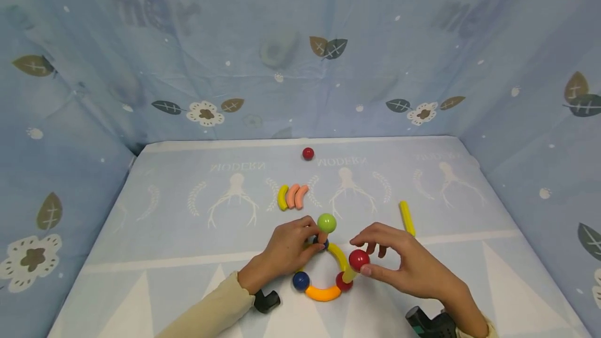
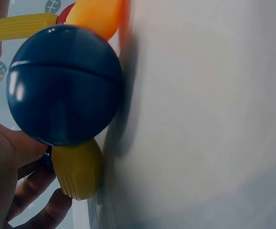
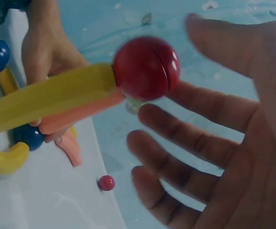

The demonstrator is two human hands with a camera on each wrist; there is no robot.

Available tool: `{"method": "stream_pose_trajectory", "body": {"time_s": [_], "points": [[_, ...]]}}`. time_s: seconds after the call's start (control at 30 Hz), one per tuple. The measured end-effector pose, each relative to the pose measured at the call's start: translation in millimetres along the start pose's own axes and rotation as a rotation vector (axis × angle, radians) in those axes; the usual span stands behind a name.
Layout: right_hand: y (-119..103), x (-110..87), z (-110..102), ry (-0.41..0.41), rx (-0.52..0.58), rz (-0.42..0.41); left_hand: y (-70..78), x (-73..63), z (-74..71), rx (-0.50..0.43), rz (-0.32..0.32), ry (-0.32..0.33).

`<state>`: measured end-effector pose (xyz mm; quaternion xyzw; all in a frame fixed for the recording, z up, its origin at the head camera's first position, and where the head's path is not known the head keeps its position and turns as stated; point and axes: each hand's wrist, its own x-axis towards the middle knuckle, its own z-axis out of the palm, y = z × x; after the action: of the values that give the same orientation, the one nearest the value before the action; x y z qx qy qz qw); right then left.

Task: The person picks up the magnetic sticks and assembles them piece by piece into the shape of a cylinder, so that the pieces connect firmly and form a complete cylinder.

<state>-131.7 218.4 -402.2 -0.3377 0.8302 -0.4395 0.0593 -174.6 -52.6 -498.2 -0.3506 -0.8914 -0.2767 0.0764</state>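
A ring of curved yellow and orange sticks (image 1: pixel 323 294) joined by blue and red balls lies on the table. From its back rises a pink stick (image 3: pixel 87 112) topped by a green ball (image 1: pixel 326 223). My left hand (image 1: pixel 292 244) pinches the blue ball (image 3: pixel 29 137) at that stick's foot. Another blue ball (image 2: pixel 65 86) fills much of the left wrist view. At the ring's right, a yellow stick (image 3: pixel 52 98) stands tilted with a red ball (image 1: pixel 359 260) on top. Around this ball my right hand (image 1: pixel 404 260) has its fingers spread, thumb apart from it in the right wrist view.
Behind the ring lie a short yellow curved stick (image 1: pixel 282 197) and two pink curved sticks (image 1: pixel 296 196) side by side. A loose red ball (image 1: pixel 308 154) sits near the table's back edge. A yellow stick (image 1: pixel 406 218) lies beyond my right hand. Patterned blue cloth (image 1: pixel 300 67) surrounds the table.
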Motion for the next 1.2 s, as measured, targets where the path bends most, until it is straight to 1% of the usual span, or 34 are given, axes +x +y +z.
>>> {"method": "stream_pose_trajectory", "body": {"time_s": [0.07,0.13,0.2,0.27,0.33,0.43,0.5,0.57,0.63,0.7,0.77,0.8,0.9,1.03,1.13,1.2], "points": [[9.1,9.5,-4.7,0.027,0.038,-0.022,-0.2,0.0,1.2,0.001,0.005,0.002],[23.4,25.9,-7.3,0.064,0.055,-0.015,-0.6,-0.1,1.9,-0.007,0.005,0.005],[41.4,48.4,-5.7,0.094,0.043,0.001,-0.9,-0.1,2.4,-0.014,0.007,0.008],[60.6,76.5,1.2,0.087,0.01,0.016,-1.3,-0.9,1.2,-0.017,0.005,0.007],[78.2,103.9,12.1,0.046,-0.065,0.018,-0.8,-1.3,0.4,-0.02,0.004,0.0],[97.9,136.8,30.6,-0.06,-0.222,0.0,0.5,-1.9,0.6,-0.028,0.002,-0.016],[105.7,150.8,41.0,-0.116,-0.352,-0.013,1.1,-2.3,0.9,-0.032,0.0,-0.024],[109.3,158.5,48.3,-0.137,-0.464,-0.023,1.3,-2.7,0.9,-0.03,-0.001,-0.027],[109.6,161.4,52.2,-0.126,-0.539,-0.031,1.1,-3.0,0.4,-0.02,-0.002,-0.023],[106.8,160.8,53.3,-0.11,-0.569,-0.032,0.4,-3.6,-0.9,-0.008,-0.002,-0.013],[104.1,154.1,52.0,-0.105,-0.546,0.003,0.3,-4.1,-0.4,-0.007,-0.003,-0.006],[102.7,149.6,50.8,-0.102,-0.515,0.022,0.5,-4.3,-0.5,-0.003,-0.003,-0.002],[100.4,131.8,45.4,-0.073,-0.387,0.086,0.4,-4.9,-0.4,0.003,-0.002,0.004],[98.6,102.9,32.2,0.012,-0.21,0.117,0.4,-4.6,-0.2,0.005,-0.002,-0.001],[90.2,82.8,18.7,0.035,-0.01,0.213,0.3,-4.3,0.3,0.004,-0.011,-0.006],[81.0,70.9,9.7,0.042,0.134,0.309,0.4,-3.8,1.1,0.003,-0.014,-0.005]]}}
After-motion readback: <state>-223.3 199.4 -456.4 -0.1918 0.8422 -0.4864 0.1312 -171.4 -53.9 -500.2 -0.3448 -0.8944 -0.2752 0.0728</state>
